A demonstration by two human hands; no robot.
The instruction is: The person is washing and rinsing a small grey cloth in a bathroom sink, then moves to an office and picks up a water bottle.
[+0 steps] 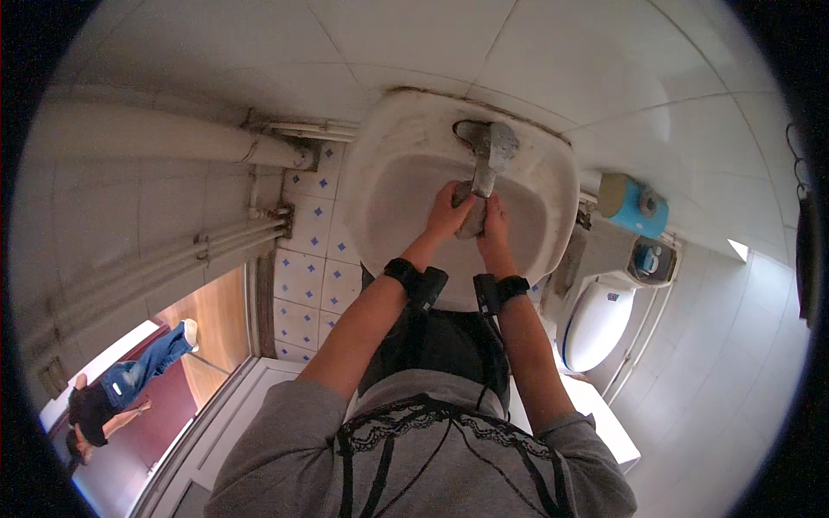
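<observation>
Both my hands are over the basin of a white washbasin (563, 194), below the spout of a grey metal faucet (496, 148). Between them is a small greyish, rounded item (471, 226); whether it is a cloth, a sponge or something harder I cannot make out. My left hand (445, 216) closes on its left side, and my right hand (494, 223) grips the right side. The spout hides part of the item's upper end. Whether water is running does not show plainly.
A toilet with a white lid (598, 324) stands right of the washbasin, near a blue-and-yellow packet (635, 207). Pipes (233, 237) run along the left wall. Through a doorway at lower left, another person (121, 393) in jeans is visible.
</observation>
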